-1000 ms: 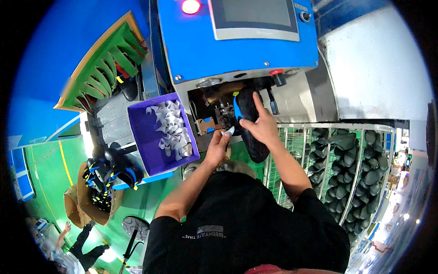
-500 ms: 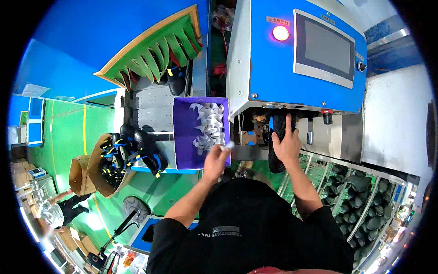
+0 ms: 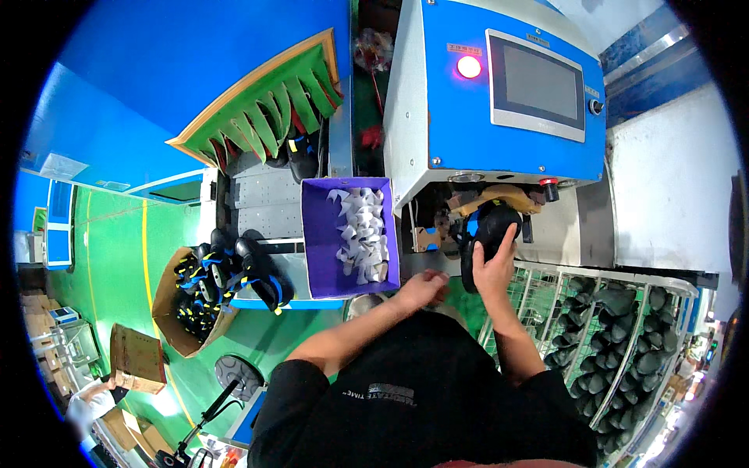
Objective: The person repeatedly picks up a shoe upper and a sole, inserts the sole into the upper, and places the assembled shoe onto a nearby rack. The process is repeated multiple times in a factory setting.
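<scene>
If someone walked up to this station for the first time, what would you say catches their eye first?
Probably the big blue machine at the top, with its grey screen and glowing red light. Just below, the right hand presses a black shoe against it. To the left sits a purple bin of pale cut pieces, near the left hand.

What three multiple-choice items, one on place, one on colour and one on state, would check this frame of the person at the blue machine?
1. Where is the black shoe?
A. in the purple bin
B. pressed up under the blue machine with a grey screen
C. on the green floor

2. What colour is the square bin holding white pieces?
A. purple
B. yellow
C. red

3. What is the left hand doing?
A. gripping the shoe
B. touching the screen
C. curled loosely beside the bin

Answers: 1 B, the right hand holds it against the machine's underside; 2 A, its walls are purple; 3 C, it sits at the bin's corner, off the shoe.
</scene>
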The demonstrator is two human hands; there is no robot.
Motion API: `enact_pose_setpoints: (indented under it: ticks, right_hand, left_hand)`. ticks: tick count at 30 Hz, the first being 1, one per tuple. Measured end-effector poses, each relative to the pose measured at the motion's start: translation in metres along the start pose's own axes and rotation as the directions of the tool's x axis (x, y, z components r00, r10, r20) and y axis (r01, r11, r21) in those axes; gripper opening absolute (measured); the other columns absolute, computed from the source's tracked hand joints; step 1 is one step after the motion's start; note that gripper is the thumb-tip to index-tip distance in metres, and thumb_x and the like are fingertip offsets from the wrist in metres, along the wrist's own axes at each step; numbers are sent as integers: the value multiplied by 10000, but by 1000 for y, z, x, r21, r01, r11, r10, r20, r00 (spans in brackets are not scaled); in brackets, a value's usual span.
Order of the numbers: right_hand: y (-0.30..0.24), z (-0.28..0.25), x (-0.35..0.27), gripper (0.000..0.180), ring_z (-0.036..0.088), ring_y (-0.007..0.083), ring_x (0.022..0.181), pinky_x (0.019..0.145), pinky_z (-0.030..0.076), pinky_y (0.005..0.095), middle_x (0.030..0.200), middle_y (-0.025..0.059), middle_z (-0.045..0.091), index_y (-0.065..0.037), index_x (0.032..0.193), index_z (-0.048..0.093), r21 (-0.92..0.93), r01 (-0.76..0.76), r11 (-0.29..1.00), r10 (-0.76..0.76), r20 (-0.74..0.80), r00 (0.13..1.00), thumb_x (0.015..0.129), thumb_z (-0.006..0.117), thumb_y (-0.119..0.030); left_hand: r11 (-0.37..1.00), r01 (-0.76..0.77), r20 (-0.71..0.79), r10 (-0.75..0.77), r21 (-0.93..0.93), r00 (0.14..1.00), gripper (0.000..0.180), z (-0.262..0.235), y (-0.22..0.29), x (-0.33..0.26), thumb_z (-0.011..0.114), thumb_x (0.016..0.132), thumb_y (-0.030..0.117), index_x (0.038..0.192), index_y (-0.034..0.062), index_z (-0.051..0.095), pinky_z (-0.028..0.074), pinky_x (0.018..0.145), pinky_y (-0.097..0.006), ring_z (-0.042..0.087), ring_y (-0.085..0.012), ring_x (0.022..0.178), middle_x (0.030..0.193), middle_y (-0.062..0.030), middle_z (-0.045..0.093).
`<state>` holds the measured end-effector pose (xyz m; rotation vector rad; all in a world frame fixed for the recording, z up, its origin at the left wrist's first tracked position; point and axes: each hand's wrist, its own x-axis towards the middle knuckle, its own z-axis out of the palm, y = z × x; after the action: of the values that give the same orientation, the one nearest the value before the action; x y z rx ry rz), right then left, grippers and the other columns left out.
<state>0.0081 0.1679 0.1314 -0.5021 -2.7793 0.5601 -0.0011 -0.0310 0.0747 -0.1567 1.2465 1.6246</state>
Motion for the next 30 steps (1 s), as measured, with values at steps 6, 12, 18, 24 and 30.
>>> enact_pose_setpoints:
  ticks: [6, 12, 18, 24, 30]
  right_hand:
    - [-25, 0, -27, 1074, 367, 518, 1425, 1193, 270, 556, 1528, 361, 379, 132, 1580, 124, -168, -222, 960, 225, -4, 974, 900, 756, -407]
    - [5, 14, -41, 986, 425, 439, 1362, 1140, 308, 546, 1498, 304, 414, 26, 1582, 260, -417, 78, 906, -101, -31, 994, 876, 735, -472]
    - [22, -2, -19, 867, 539, 472, 1182, 1002, 455, 549, 1353, 276, 536, 6, 1477, 395, -3, 20, 1000, -20, 98, 995, 816, 795, -388]
    - [-11, -28, -57, 975, 504, 477, 1200, 1008, 425, 579, 1332, 252, 500, 27, 1502, 324, -264, -71, 962, 122, 183, 975, 760, 870, -290]
    - [42, -44, -148, 903, 504, 413, 1157, 983, 412, 543, 1282, 192, 523, -50, 1469, 463, -395, 49, 917, -23, 71, 997, 683, 867, -237]
  left_hand:
    - [616, -378, -172, 649, 691, 742, 276, 27, 46, -42, 636, 968, 211, 1154, 7, 642, 545, 838, -495, 668, -425, 973, 1028, -217, 694]
    - [-40, -417, 206, 910, 908, 360, 479, 84, 122, 9, 648, 943, 317, 1381, 141, 560, 448, 1045, -557, 496, -451, 1325, 1457, -202, 505]
    - [-116, -55, 126, 775, 992, 619, 424, 133, 151, 71, 663, 911, 400, 1187, 78, 676, 504, 887, -518, 524, -390, 1159, 1218, -176, 549]
    - [-3, -142, 80, 836, 990, 543, 331, 114, 124, 36, 682, 856, 291, 1063, 33, 677, 541, 840, -504, 561, -363, 1119, 1133, -178, 567]
    - [558, -260, -208, 639, 789, 740, 600, 77, 15, -38, 630, 944, 543, 1145, -21, 597, 548, 879, -512, 652, -438, 990, 1085, -250, 611]
